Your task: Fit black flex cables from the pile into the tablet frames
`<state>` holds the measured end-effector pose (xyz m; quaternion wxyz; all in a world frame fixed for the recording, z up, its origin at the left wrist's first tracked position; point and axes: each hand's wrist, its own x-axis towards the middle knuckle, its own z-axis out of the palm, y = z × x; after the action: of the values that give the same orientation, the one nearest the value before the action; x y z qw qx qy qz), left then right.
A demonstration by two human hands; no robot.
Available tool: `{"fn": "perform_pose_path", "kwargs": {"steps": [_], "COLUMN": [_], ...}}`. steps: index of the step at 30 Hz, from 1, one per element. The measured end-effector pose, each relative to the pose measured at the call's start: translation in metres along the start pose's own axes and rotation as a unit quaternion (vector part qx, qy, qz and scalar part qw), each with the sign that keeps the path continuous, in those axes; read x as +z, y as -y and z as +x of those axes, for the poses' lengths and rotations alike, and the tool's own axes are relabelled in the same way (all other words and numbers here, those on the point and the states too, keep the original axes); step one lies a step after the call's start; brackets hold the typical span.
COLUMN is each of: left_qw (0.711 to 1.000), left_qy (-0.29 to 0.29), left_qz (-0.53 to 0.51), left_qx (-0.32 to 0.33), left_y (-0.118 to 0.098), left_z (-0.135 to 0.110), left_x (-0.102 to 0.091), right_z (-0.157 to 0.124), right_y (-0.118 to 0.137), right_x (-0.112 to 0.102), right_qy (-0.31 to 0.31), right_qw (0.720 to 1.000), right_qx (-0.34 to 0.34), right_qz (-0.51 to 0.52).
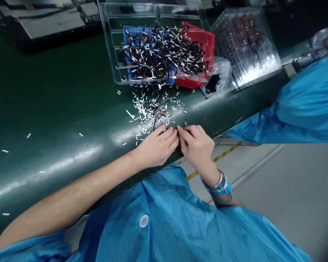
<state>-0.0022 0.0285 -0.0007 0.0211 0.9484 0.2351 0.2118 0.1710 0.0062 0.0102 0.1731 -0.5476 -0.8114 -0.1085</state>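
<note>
1. In the head view, the left hand (157, 147) is resting at the near edge of the table (43, 94), its fingers bending inward; I cannot tell whether they are gripping anything, as the undersides are hidden.
2. The right hand (198, 149) is bringing thumb and forefinger together and seems to be pinching one end of a thin cable (172, 122). Its other fingers are curling toward the palm.
3. The thin cable is running from the fingertips up and leftward into a small tangle of cables (160, 111), lying just beyond the left hand.
4. White strips (142, 109) are lying among and around this tangle, with a few scattering farther left.
5. Beyond it, a clear tray (109, 47) is holding a heap of dark cables (164, 47), with a blue sheet (127, 34) and a red sheet (209, 42) showing around them.
6. A stack of clear trays (248, 47) is standing to the right, near a co-worker's sleeve (303, 105).
7. The step in hand appears to be close fingertip work on one cable end; the next move is probably calling for a light, steady pinch, without tugging the tangle.
</note>
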Motion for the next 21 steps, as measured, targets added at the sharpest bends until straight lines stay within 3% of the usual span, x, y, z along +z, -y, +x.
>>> {"fn": "perform_pose_path", "kwargs": {"steps": [4,7,9,14,18,21], "left_qw": [0.986,0.957,0.949,0.951,0.953,0.936], "left_qy": [-0.084,-0.148,-0.154,-0.085,0.015,0.039], "left_qz": [-0.118,-0.170,-0.177,-0.176,-0.183,-0.228], "left_qx": [-0.088,-0.181,-0.213,-0.240,-0.239,-0.264], "left_y": [0.012,0.025,0.032,0.035,0.031,0.027], "left_z": [0.001,0.002,0.002,0.002,0.005,0.008], "left_x": [-0.017,-0.036,-0.045,-0.041,-0.036,-0.041], "right_z": [0.009,0.018,0.025,0.036,0.040,0.045], "right_y": [-0.010,-0.008,-0.002,0.012,0.011,0.008], "right_x": [-0.010,-0.016,-0.016,-0.008,-0.017,-0.033], "right_qy": [-0.028,0.001,0.050,0.113,0.071,0.016], "right_qw": [0.996,0.994,0.989,0.981,0.981,0.981], "right_qx": [0.014,-0.069,-0.130,-0.159,-0.177,-0.190], "right_qz": [0.080,0.088,0.057,-0.017,-0.032,-0.036]}}
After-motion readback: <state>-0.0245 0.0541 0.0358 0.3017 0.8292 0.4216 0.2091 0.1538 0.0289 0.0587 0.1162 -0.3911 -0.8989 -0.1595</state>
